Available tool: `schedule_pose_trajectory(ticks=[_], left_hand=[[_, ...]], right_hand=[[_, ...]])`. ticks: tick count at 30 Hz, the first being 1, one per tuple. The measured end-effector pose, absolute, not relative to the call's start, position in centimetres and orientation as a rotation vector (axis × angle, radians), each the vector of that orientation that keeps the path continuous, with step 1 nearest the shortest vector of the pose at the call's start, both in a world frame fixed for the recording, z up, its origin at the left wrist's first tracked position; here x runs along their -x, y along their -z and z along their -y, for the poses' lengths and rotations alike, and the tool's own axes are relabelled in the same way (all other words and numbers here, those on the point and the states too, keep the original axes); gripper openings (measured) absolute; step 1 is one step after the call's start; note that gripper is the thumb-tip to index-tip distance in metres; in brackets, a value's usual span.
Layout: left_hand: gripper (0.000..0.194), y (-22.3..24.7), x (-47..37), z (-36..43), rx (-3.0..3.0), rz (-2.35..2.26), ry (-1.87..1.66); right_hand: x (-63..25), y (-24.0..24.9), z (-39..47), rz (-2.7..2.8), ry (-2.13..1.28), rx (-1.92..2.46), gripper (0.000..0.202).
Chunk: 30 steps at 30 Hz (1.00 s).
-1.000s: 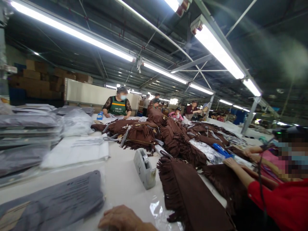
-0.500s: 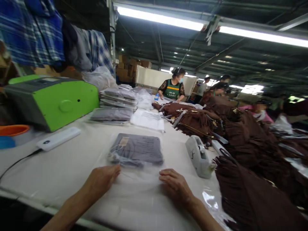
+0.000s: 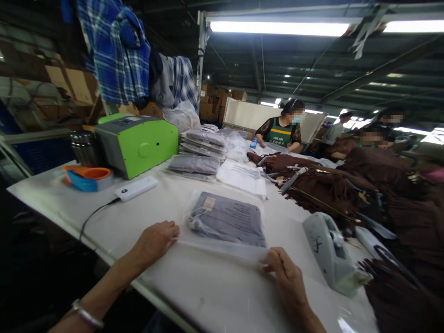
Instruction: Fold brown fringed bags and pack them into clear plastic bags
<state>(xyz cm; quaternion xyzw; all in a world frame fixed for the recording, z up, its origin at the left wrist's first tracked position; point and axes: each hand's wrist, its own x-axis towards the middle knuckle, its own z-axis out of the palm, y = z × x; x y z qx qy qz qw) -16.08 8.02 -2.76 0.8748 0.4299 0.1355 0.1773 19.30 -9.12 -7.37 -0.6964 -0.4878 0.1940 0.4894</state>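
A folded grey garment with a tan tag lies inside a clear plastic bag [image 3: 222,246] on the white table in front of me. Fine dark print runs down the bag's face. My left hand [image 3: 157,243] is closed at the near left corner of the bag, fingers pressed together on its edge. At the near right corner, my right hand [image 3: 286,273] pinches the plastic between thumb and curled fingers. Between the two hands the near edge of the bag is drawn straight. A tape dispenser [image 3: 333,252] stands to the right of my right hand.
Bagged garments [image 3: 201,141] are stacked beyond the bag, beside a green machine [image 3: 145,143]. A white device [image 3: 137,188] with a cable and an orange tape roll [image 3: 92,173] lie left. Brown fringed garments [image 3: 329,185] cover the right side. A co-worker [image 3: 280,129] stands across the table.
My right hand has gone from lying flat to pinching the bag's near edge. My left hand has closed at the left corner. The whole view has swung left.
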Motion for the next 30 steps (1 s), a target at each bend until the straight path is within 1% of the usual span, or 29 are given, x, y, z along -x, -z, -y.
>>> schedule_pose_trajectory(ticks=[1, 2, 5, 6, 8, 12, 15, 18, 22, 26, 30], left_hand=[[0.009, 2.8, 16.7, -8.7, -2.35, -1.195, -0.482], [0.009, 2.8, 17.1, -9.3, -2.242, -1.165, -0.554], [0.033, 3.0, 16.9, -10.4, -2.078, -1.134, -0.689], [0.038, 3.0, 16.5, -10.6, -2.044, -1.137, -0.744], [0.042, 3.0, 15.3, -10.6, -2.001, -1.159, -0.849], [0.043, 3.1, 12.8, -10.5, -2.012, -1.335, -0.938], [0.038, 3.9, 11.7, -10.9, -2.071, -1.558, -0.888], [0.029, 5.1, 11.4, -11.6, -2.16, -1.743, -0.751], [0.027, 5.7, 11.5, -12.2, -2.215, -1.864, -0.589], [0.029, 5.0, 12.0, -12.2, -2.215, -1.851, -0.564], [0.036, 3.9, 12.6, -12.0, -2.243, -1.672, -0.596]], right_hand=[[-19.2, 7.5, 9.0, 1.144, -0.461, 1.732, 0.047], [-19.1, 7.5, 8.8, 1.104, -0.448, 1.773, 0.049], [-18.7, 7.3, 8.4, 1.023, -0.385, 1.879, 0.048], [-18.6, 7.0, 8.3, 1.012, -0.362, 1.904, 0.047], [-18.5, 6.5, 8.0, 1.012, -0.334, 1.939, 0.046], [-18.4, 6.1, 7.1, 1.069, -0.255, 2.001, 0.045], [-18.6, 6.6, 6.2, 1.126, -0.17, 2.069, 0.044], [-18.9, 7.4, 5.5, 1.185, -0.092, 2.158, 0.043], [-19.0, 8.1, 5.5, 1.214, -0.077, 2.23, 0.043], [-19.1, 8.1, 6.2, 1.241, -0.103, 2.276, 0.042], [-19.2, 8.1, 6.4, 1.222, -0.102, 2.26, 0.041]])
